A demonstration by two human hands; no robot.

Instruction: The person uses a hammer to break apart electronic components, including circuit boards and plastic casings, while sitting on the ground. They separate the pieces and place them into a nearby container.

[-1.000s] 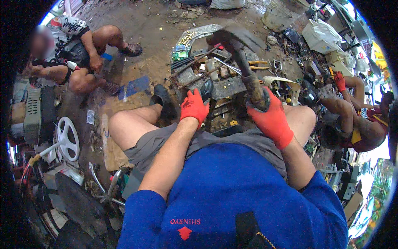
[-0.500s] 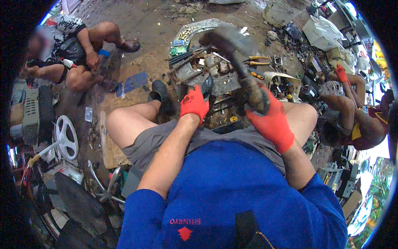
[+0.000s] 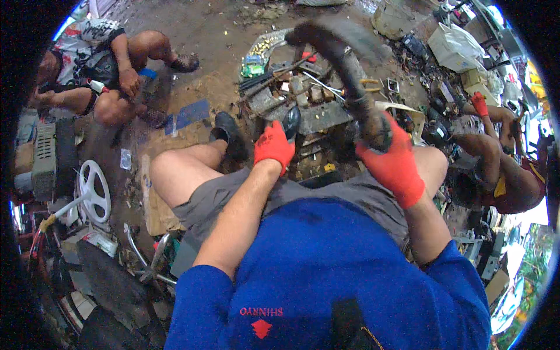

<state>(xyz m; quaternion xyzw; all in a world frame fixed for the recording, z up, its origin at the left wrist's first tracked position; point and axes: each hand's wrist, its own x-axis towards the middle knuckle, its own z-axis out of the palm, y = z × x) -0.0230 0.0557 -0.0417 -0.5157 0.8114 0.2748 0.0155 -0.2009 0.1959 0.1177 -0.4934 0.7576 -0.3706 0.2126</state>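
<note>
1. Hammer, dark and blurred, stands raised over a heap of scrap metal parts on the dirt floor, just ahead of the seated person's knees.
2. Right hand, in an orange glove, is clenched round the lower end of the hammer's handle; fingers wrap it fully, with no gap showing.
3. Left hand, also gloved in orange, rests closed on a dark rounded piece at the near edge of the heap; whether it grips or only steadies it I cannot tell.
4. To do this well, I judge the left hand should pin the piece firmly and keep its fingers off to the side of the striking line, while the right keeps a firm grip low on the handle.
5. Loose fragments lie close around, so a glancing blow could scatter them towards the bare legs.
6. Another person sits at the right, also wearing an orange glove, well apart from the heap.
</note>
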